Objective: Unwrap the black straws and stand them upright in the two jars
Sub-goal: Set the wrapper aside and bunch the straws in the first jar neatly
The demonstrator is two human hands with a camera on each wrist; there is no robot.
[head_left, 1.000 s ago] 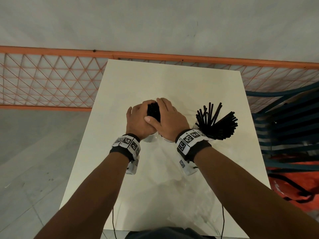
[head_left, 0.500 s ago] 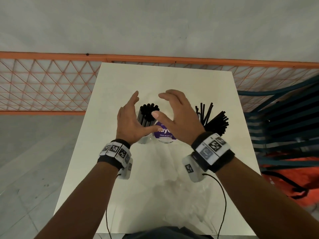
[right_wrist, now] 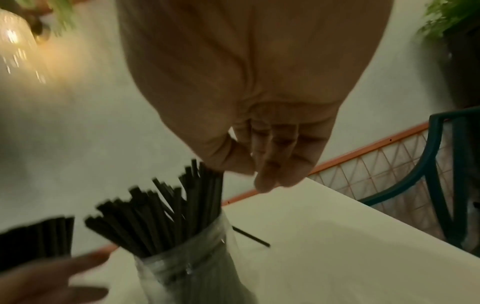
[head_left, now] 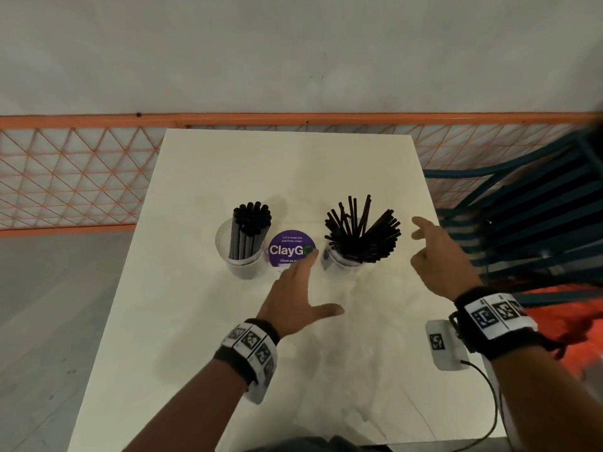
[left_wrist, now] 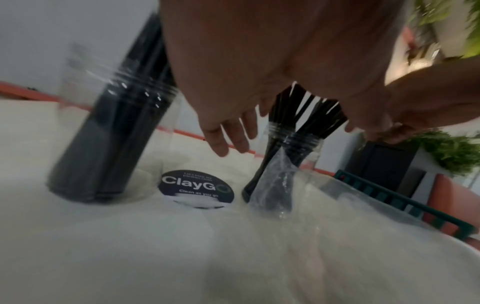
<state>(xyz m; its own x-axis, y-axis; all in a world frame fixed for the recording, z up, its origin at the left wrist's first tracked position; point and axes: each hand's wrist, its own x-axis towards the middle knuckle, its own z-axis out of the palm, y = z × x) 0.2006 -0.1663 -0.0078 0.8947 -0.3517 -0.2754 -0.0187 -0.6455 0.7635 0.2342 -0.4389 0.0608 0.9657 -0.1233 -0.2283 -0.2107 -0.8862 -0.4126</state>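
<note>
Straws point(head_left: 362, 228) fan upright in the jar point(head_left: 342, 261) btwn both empty, spread hands, left hand point(head_left: 298, 296) & right hand point(head_left: 440, 259); right prob nearer.

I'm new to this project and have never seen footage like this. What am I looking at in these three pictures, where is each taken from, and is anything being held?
There is no machine here: a person works with two bare hands, wearing wristbands with printed markers. One picture comes from a camera on the person's head, looking down at a white table. The other two come from small cameras strapped to each wrist, looking along the palm towards the fingers, so the hand fills the top of each.

On the table stand two clear jars. The left jar holds a tight bundle of black straws; the right jar holds thinner black straws fanned out. Between them lies a round purple ClayGo sticker.

The left hand and right hand are both open, near the right jar, and hold nothing.
</note>
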